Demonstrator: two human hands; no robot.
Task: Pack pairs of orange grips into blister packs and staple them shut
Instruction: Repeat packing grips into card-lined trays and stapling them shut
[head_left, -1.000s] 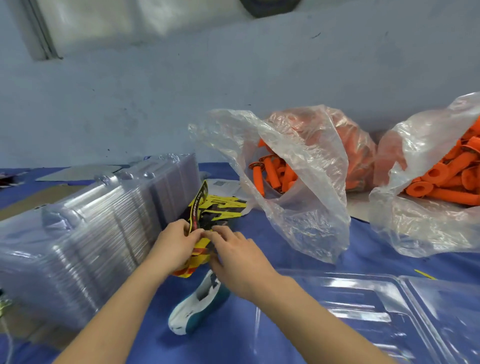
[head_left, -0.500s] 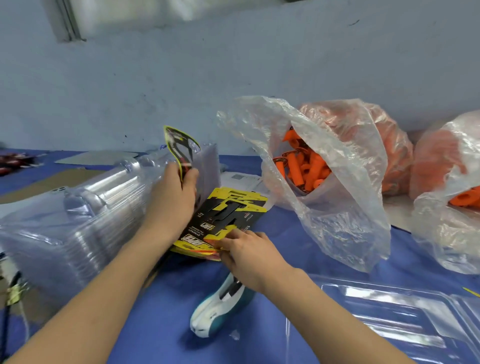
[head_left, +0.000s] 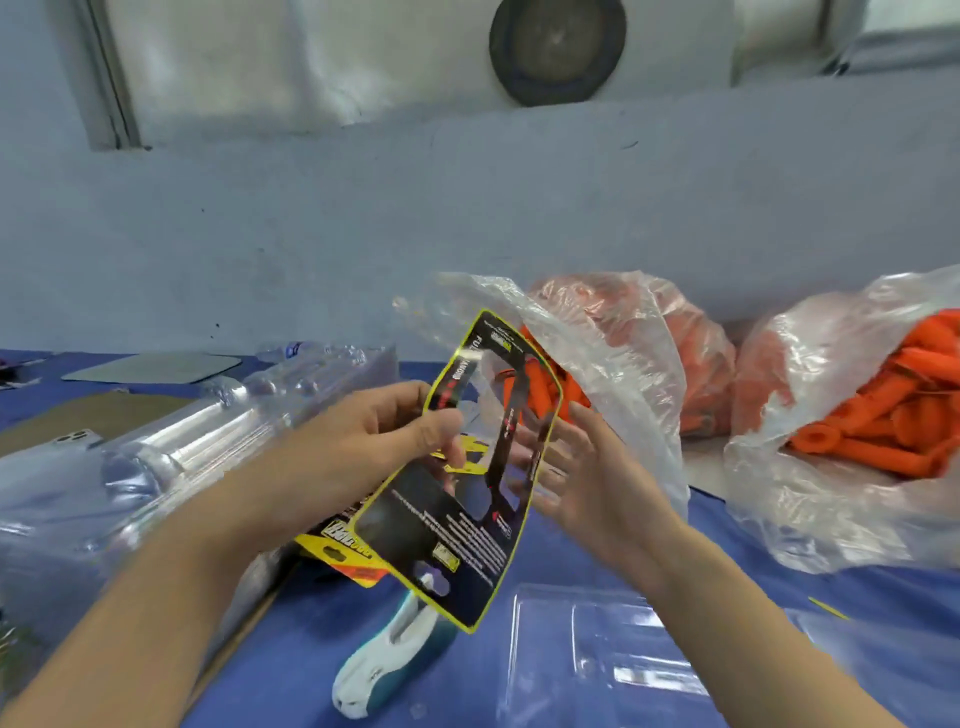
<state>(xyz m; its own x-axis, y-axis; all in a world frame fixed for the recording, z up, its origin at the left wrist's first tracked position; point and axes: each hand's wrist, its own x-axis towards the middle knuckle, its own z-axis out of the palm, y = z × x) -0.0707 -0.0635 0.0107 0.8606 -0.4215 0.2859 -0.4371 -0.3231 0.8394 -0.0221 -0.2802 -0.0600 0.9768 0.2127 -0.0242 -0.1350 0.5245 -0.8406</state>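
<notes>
My left hand pinches a black printed card insert with a yellow border and holds it up above the table. Behind the card's right side, my right hand is spread with straight fingers close to its edge. More yellow cards lie on the blue table under it. A white and teal stapler lies near the front. An open clear blister pack sits at the front right. Orange grips fill a clear plastic bag behind the card.
A long stack of clear blister packs fills the left side. Two more bags of orange grips stand at the right, against the wall. A grey flat sheet lies far left.
My left hand brought the single card from beside the blister stack to the middle, in front of me. My right hand left the card pile and rose behind the card.
</notes>
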